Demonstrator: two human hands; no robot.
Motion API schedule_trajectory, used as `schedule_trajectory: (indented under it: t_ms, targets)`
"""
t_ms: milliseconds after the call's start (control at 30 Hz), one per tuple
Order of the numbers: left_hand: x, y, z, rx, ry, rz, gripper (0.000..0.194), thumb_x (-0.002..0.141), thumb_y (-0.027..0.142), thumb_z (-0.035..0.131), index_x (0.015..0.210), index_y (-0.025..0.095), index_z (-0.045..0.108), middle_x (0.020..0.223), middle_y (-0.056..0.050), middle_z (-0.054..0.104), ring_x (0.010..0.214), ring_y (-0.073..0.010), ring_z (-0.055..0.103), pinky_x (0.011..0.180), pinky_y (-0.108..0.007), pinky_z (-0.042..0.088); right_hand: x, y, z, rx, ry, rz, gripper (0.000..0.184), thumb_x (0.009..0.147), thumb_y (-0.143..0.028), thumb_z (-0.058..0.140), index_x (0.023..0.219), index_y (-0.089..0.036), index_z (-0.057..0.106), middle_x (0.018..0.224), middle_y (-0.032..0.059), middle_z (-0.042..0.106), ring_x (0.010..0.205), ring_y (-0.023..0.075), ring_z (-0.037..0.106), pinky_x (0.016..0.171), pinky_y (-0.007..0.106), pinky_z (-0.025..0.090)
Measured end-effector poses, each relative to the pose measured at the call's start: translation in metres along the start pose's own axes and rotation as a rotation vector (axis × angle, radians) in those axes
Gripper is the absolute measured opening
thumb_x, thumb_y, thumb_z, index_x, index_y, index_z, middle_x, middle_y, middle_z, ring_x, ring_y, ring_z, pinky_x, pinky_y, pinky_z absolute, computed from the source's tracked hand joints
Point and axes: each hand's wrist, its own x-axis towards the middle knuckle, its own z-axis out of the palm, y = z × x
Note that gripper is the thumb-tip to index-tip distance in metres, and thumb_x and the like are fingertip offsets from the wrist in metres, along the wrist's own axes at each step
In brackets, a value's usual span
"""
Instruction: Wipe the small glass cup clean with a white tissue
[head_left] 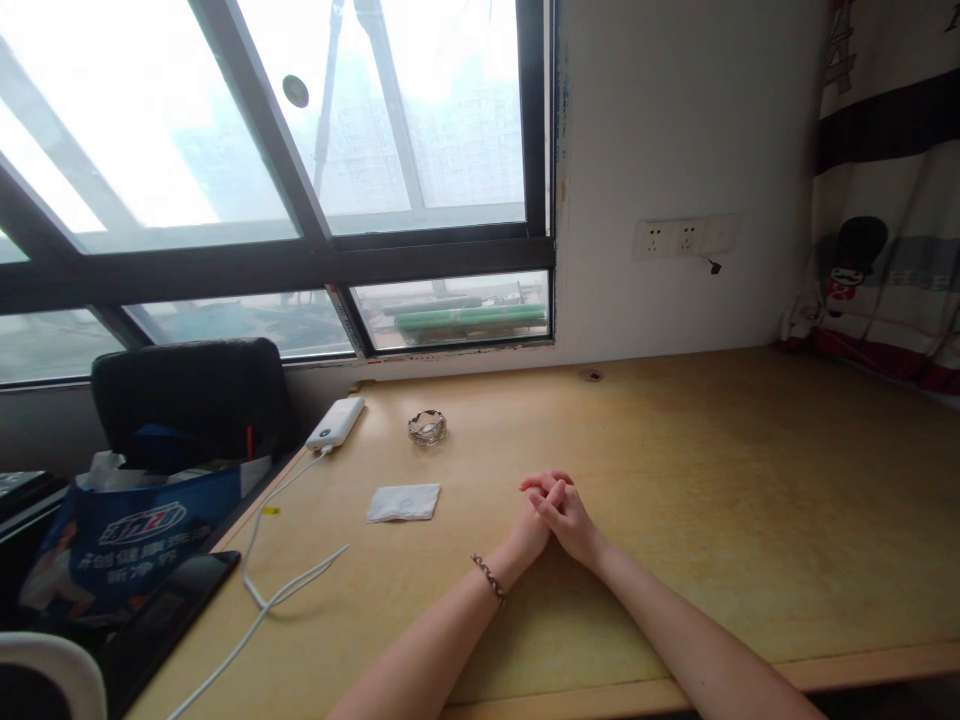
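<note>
My left hand (529, 524) and my right hand (568, 515) rest clasped together on the wooden desk (712, 480), fingers interlaced, with nothing held between them. A beaded bracelet (489, 578) circles my left wrist. The nearest things are a folded white tissue (404, 502) to the left of my hands and a small glass ashtray (427, 427) beyond it.
A white power bank (335, 423) lies at the desk's back left, its white cable (277, 590) trailing toward the front edge. A black chair (191, 398) and a blue bag (120, 545) stand left of the desk. Wall sockets (684, 238) and a curtain (885, 200) are at the right.
</note>
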Motion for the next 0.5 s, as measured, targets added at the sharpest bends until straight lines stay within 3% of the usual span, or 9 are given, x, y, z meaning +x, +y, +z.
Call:
schedule_trajectory:
  t_ms: [200, 500]
  targets:
    - [-0.0036, 0.0054, -0.0016, 0.253, 0.05, 0.018, 0.021, 0.076, 0.016, 0.037, 0.085, 0.016, 0.056, 0.076, -0.003, 0.052, 0.096, -0.0169, 0.05, 0.086, -0.029, 0.043, 0.0004, 0.0004, 0.0003, 0.011, 0.005, -0.001, 0.025, 0.08, -0.037, 0.044, 0.092, -0.02, 0.058, 0.083, 0.003, 0.06, 0.081, 0.0155, 0.055, 0.072, 0.026, 0.043]
    - [-0.0037, 0.0081, -0.0071, 0.368, 0.173, 0.056, 0.027, 0.077, 0.013, 0.031, 0.085, 0.017, 0.056, 0.068, -0.002, 0.049, 0.094, -0.0163, 0.05, 0.082, -0.025, 0.046, 0.001, -0.0029, -0.0003, 0.015, 0.002, -0.007, 0.026, 0.08, -0.037, 0.043, 0.091, -0.02, 0.058, 0.083, 0.0033, 0.06, 0.085, 0.0167, 0.053, 0.076, 0.028, 0.042]
